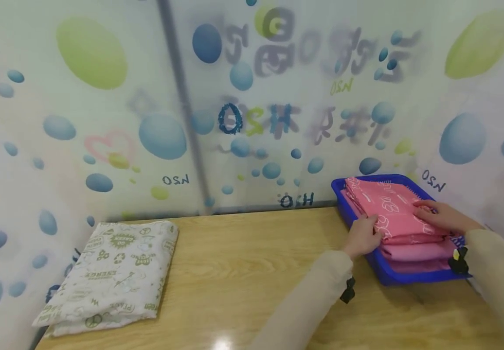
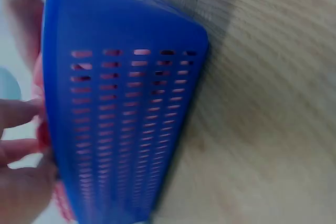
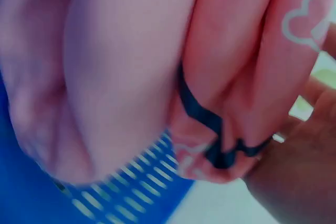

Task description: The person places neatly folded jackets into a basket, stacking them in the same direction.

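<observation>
A white cloth (image 1: 112, 272) lies at lower left. My left hand (image 1: 363, 236) pinches the left edge of the pink cloth (image 1: 385, 201), in the blue basket (image 1: 394, 278) at right. My right hand (image 1: 446, 216) touches its right side; I can't tell if it pinches.

Left sleeve (image 1: 306, 299): long, plain, cream. Right sleeve (image 1: 495, 272): matching cream, right of the left sleeve. Left wrist camera (image 1: 349, 287): small, black, just beside the left sleeve. Right wrist camera (image 1: 459, 264): black, yellow marking.
</observation>
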